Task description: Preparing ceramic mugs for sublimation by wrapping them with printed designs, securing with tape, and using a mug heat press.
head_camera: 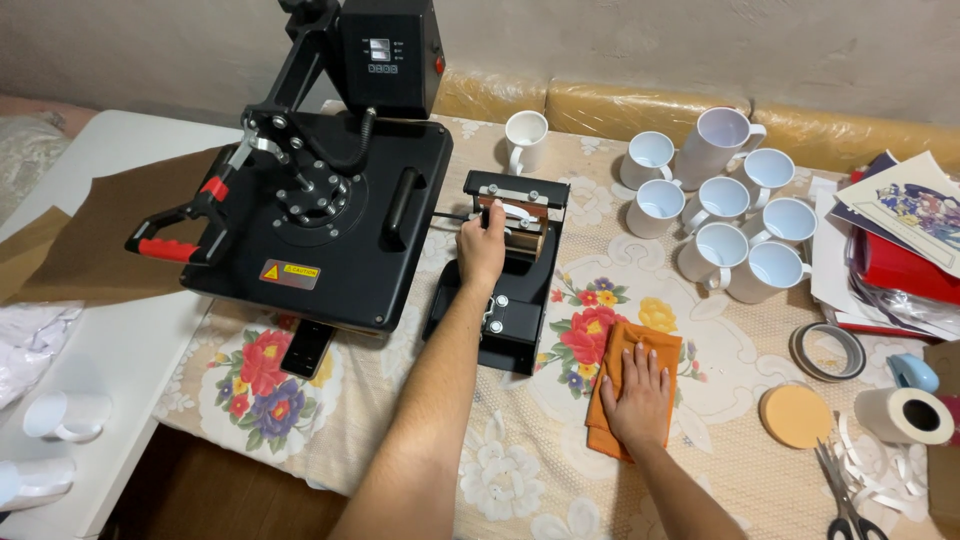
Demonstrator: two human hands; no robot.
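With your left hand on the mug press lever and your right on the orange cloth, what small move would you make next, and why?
Probably lift the orange cloth: the right hand lies flat on it, not gripping, while the left hand already grips the lever of the mug press.

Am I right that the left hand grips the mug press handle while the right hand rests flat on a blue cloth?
Not quite: the cloth is orange, not blue, as the head view shows. The rest holds: the left hand grips the mug press handle and the right hand rests flat on the cloth.
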